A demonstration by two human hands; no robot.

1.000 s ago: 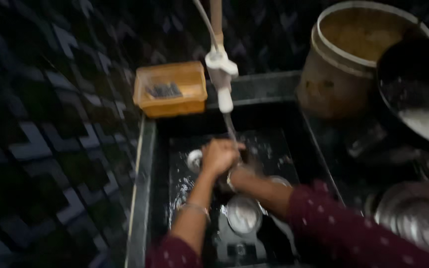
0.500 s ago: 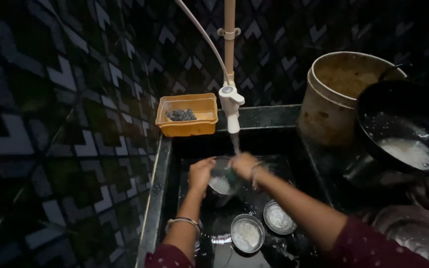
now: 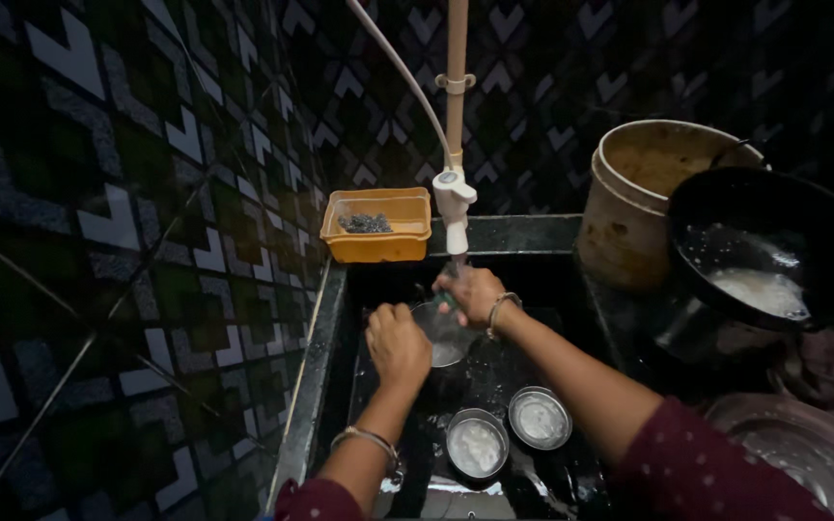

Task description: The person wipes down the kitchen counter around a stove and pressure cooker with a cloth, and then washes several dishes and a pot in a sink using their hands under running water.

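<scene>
Two small round steel bowls [image 3: 509, 432], filmed with white residue, lie side by side at the near end of a dark stone sink [image 3: 325, 362]. Above them, the left hand [image 3: 398, 344] and right hand [image 3: 470, 292] grip a wet steel vessel [image 3: 441, 333] under the white plastic tap [image 3: 456, 207], fingers wrapped around its rim. It looks light, rigid and slippery; the rim offers the surest hold. Beyond, an orange plastic tray [image 3: 378, 227] sits on the ledge beside a worn bucket [image 3: 649, 198] and a black pan [image 3: 774, 251].

Both hands, left [image 3: 396, 342] and right [image 3: 470, 292], are now holding the steel bowl [image 3: 443, 335] higher, tilted beneath the tap [image 3: 455, 207].
</scene>
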